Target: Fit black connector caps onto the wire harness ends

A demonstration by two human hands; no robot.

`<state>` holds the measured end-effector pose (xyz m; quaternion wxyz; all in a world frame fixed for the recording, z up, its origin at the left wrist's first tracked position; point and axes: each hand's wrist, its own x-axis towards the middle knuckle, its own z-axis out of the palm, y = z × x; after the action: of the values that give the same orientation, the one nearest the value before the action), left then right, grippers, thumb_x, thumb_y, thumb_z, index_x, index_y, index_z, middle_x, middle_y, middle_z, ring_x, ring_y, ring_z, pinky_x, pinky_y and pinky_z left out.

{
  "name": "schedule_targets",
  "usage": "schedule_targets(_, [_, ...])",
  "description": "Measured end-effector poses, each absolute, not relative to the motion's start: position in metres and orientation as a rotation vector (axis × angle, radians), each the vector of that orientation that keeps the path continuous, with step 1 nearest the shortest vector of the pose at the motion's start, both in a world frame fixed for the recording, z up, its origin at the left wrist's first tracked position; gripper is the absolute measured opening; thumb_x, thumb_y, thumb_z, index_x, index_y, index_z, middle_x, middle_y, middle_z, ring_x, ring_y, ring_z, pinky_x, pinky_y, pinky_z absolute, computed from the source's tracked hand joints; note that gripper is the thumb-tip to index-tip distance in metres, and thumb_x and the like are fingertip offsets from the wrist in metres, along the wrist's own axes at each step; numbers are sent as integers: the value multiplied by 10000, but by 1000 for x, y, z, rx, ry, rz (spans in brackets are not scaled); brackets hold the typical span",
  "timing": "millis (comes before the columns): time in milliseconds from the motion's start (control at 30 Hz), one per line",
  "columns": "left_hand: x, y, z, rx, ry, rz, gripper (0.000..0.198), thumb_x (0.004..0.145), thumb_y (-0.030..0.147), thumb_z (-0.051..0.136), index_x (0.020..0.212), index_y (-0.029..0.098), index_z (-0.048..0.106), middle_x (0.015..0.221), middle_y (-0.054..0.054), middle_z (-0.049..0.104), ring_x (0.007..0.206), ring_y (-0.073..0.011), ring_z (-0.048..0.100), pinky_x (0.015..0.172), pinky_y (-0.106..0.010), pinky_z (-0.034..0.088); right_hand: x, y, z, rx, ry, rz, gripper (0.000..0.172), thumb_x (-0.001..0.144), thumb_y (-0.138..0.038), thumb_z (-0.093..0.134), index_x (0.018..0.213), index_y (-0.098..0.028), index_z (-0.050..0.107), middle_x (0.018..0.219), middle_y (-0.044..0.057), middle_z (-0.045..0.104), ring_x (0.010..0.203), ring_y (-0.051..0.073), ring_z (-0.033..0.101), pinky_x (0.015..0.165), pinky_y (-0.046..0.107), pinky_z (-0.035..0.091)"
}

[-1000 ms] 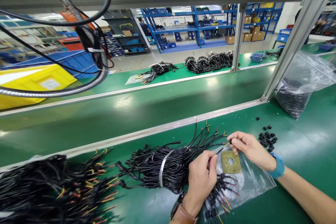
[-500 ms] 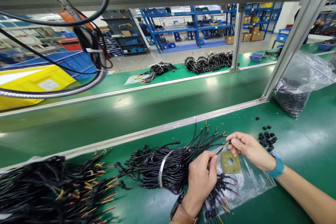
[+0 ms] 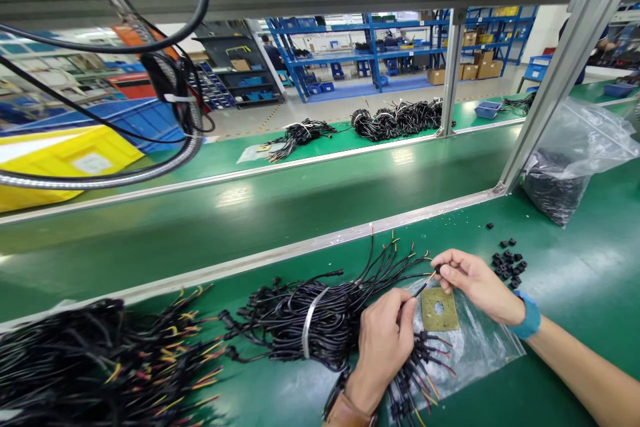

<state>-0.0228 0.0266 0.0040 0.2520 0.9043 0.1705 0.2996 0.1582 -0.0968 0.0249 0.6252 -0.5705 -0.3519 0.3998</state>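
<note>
A cable (image 3: pixel 420 290) is pinched by the left hand (image 3: pixel 386 332), a black piece (image 3: pixel 438 269) by the right hand (image 3: pixel 467 280); wires (image 3: pixel 431 276) are likely being fitted; a steady push seems needed.

Bench (image 3: pixel 575 280) is green, rail (image 3: pixel 280 253) silver-grey, cables (image 3: pixel 335 327) black with red and yellow wires (image 3: pixel 203 385), tie (image 3: pixel 309 327) white, plate (image 3: pixel 431 315) olive, caps (image 3: pixel 509 256) black, wristband (image 3: pixel 529 315) blue, strap (image 3: pixel 347 410) brown, bin (image 3: pixel 489 110) blue, shelves (image 3: pixel 333 61) blue, boxes (image 3: pixel 483 67) tan, crate (image 3: pixel 55 163) yellow with a white label (image 3: pixel 93 163), and floor tape (image 3: pixel 270 117) striped yellow and black.
</note>
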Motion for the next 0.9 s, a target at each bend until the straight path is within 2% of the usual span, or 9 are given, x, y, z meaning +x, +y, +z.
schedule_targets(133, [-23,27,4,2459,454,799,195,995,251,496,823,211,579,682,8,625,607,-126,599,571,-241,401,159,-96,26,-1370,-843,874,427,925,-581,653,1068,-179,634,752,-7,596,684,149,528,686,305,432])
schedule_targets(900, [-23,25,5,2433,472,789,195,995,258,494,826,213,579,684,9,624,596,-126,588,563,-239,401,158,-96,27,-1390,-859,874,449,935,-606,620,1081,-182,634,752,1,601,683,156,533,690,305,433])
